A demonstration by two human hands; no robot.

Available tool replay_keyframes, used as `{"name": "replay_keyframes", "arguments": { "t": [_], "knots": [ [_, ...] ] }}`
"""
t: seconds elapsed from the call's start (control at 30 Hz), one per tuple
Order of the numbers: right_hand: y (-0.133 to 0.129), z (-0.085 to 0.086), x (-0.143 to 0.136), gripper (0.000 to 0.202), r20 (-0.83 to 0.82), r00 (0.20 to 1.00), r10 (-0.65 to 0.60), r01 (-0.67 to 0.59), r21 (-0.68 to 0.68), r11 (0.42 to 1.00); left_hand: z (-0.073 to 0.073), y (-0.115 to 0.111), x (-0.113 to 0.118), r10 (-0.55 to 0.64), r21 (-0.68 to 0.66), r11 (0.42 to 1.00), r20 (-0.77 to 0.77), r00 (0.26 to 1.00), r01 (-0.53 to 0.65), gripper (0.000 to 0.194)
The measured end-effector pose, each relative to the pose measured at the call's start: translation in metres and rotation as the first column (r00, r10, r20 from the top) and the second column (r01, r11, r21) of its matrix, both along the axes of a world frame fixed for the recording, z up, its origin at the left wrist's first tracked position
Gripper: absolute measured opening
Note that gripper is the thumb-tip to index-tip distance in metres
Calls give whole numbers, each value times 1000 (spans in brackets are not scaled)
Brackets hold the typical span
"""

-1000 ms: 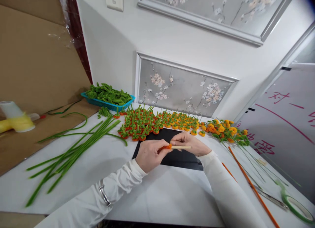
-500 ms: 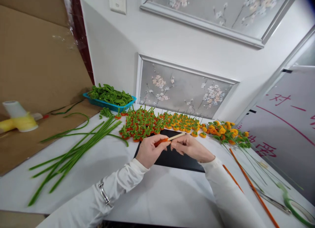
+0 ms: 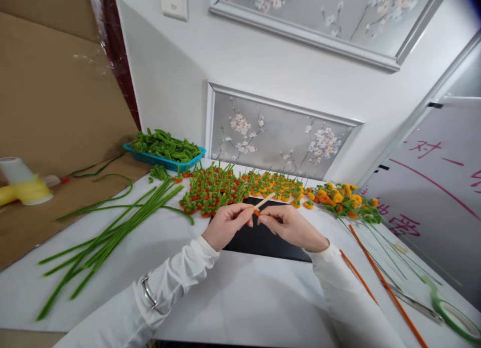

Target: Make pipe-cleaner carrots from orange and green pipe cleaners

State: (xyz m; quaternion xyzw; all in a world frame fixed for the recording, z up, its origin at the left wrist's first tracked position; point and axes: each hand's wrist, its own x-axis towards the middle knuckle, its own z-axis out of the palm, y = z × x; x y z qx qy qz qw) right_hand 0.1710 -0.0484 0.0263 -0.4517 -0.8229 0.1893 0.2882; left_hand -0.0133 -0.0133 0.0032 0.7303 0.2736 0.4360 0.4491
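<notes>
My left hand is closed on a pale thin wooden stick, whose free end points up and to the right. Between the fingertips of both hands shows a bit of orange pipe cleaner, partly hidden by the fingers. My right hand pinches this orange piece from the right side. Both hands are above a black mat on the white table. Just behind them stand many small orange-red flower heads with green stems, and yellow-orange ones to their right.
Long green pipe cleaners lie on the left, near a blue basket of green pieces. On the right are finished yellow flowers, orange pipe cleaners, tweezers and green tape. A wall stands behind.
The stick has swung to a steeper upward tilt. My left hand has shifted slightly left, and the orange piece now shows between both hands' fingertips rather than mostly in the left.
</notes>
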Motion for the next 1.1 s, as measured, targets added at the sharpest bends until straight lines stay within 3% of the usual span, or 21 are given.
{"name": "replay_keyframes", "arguments": {
  "t": [0.17, 0.4, 0.5, 0.6, 0.67, 0.77, 0.93, 1.1],
  "knots": [
    [-7, 1, -5, 24, 152, 986, -73, 31, 264, 964, -2, 1, 1, 67, 95, 994, -77, 995, -60, 28],
    [-16, -1, -12, 21, 368, 862, -350, 84, 576, 813, -10, 0, 1, 134, 240, 968, -239, 962, -75, 29],
    [-17, -3, -15, 21, 402, 826, -395, 50, 645, 762, -11, -3, 1, 201, 319, 942, -297, 933, -101, 25],
    [-14, -4, -17, 20, 430, 821, -377, 3, 656, 755, -12, -6, 1, 268, 393, 913, -386, 883, -106, 22],
    [-10, -4, -17, 22, 443, 826, -347, -15, 633, 774, -12, -7, 2, 292, 418, 904, -441, 849, -94, 23],
    [-2, 0, -13, 23, 411, 867, -283, 27, 528, 849, -11, -7, 3, 248, 392, 919, -486, 838, -44, 25],
    [12, 14, 2, 18, 278, 955, -105, 41, 229, 973, -8, -7, 3, 96, 307, 949, -492, 866, 69, 25],
    [22, 15, 17, 20, 103, 994, 43, -34, -88, 996, -10, -6, 3, -152, 82, 978, -358, 921, 194, 20]
  ]
}}
